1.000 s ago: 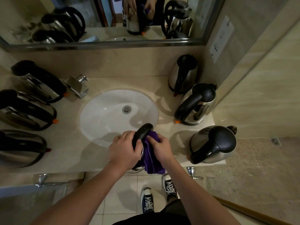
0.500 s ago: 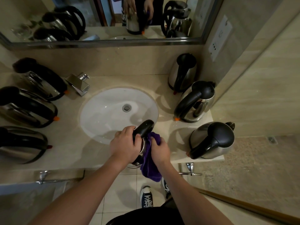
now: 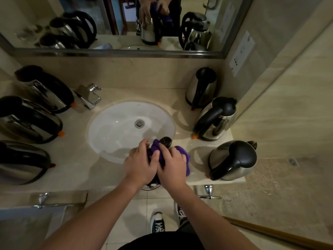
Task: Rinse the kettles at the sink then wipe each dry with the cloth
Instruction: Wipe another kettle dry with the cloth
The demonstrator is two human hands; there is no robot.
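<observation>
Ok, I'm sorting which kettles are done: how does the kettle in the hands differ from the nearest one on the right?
The held kettle is gripped over the counter edge, mostly hidden by the hands and purple cloth; the nearest right kettle stands free on the counter, untouched and fully visible. Both have black handles.

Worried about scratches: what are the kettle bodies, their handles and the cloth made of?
The nearest right kettle body looks like polished steel, mirror-bright with reflections. Its handle seems smooth black plastic with a soft sheen. The purple cloth under the right hand looks like fuzzy microfibre or terry, probably gentle on metal.
</observation>
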